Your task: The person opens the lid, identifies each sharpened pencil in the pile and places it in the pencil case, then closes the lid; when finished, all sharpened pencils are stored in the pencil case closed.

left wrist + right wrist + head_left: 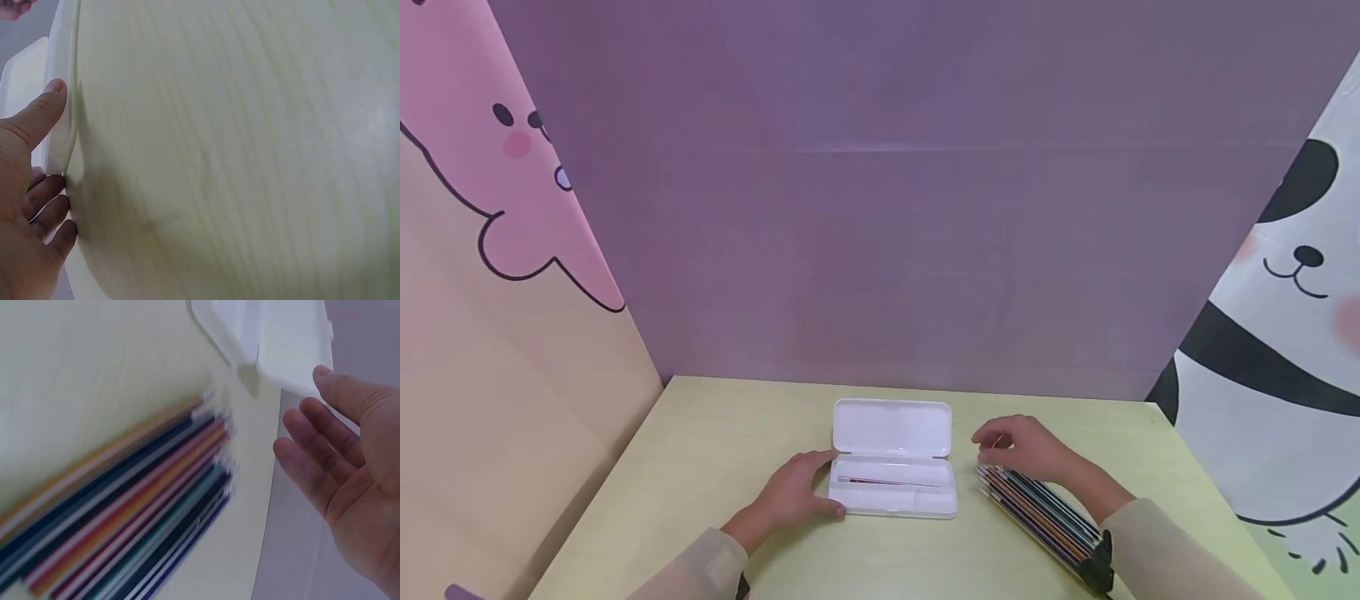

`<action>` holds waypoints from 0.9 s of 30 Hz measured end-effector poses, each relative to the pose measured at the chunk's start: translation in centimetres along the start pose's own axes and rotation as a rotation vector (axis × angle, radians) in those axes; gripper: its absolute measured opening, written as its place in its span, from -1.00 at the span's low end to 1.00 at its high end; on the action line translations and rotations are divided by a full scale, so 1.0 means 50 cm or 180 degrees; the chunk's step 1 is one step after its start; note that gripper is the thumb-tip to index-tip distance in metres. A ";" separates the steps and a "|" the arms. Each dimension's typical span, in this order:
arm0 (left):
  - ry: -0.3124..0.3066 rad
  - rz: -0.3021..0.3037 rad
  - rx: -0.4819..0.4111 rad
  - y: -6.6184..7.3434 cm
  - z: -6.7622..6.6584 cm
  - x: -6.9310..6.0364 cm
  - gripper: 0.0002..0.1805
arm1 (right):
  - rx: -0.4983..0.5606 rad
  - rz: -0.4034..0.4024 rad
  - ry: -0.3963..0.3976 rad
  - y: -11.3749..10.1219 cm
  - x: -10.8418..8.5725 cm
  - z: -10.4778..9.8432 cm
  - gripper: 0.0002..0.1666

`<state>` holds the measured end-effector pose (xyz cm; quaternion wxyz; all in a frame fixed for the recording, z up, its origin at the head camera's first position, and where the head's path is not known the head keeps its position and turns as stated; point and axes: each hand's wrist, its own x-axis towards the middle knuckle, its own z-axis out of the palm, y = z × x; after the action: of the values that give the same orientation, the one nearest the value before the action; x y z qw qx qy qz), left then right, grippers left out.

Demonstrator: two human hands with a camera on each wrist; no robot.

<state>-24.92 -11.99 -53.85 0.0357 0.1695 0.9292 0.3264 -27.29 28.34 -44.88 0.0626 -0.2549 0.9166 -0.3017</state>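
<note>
An open white case point(891, 427) lies on the table, its lid folded back; a thin reddish stick point(880, 481) rests inside it. At the case's left side, my left hand point(790, 490) touches the edge with thumb and fingers spread; the left wrist view shows the thumb on the case wall point(61, 134). My right hand point(1033, 450) hovers over the upper ends of a bundle of coloured pencils point(1037, 517), its fingers bent loosely. In the right wrist view nothing is held in the right hand point(350, 456), and the pencils point(125, 500) lie apart from it.
A dark holder point(1099, 567) wraps the near end of the pencil bundle. The pale table point(737, 417) ends at a purple backdrop point(887, 250). Printed side panels stand at left and right, with a panda point(1285, 333) on the right one.
</note>
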 end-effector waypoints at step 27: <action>0.0022 0.0013 0.0022 -0.008 0.005 0.001 0.07 | 0.0924 0.0954 -0.0212 0.195 -0.144 -0.037 -0.59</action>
<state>-25.04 -12.10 -54.29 0.0313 0.1704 0.9301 0.3238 -25.74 39.66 -49.37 0.1731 -0.1138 0.8886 -0.4093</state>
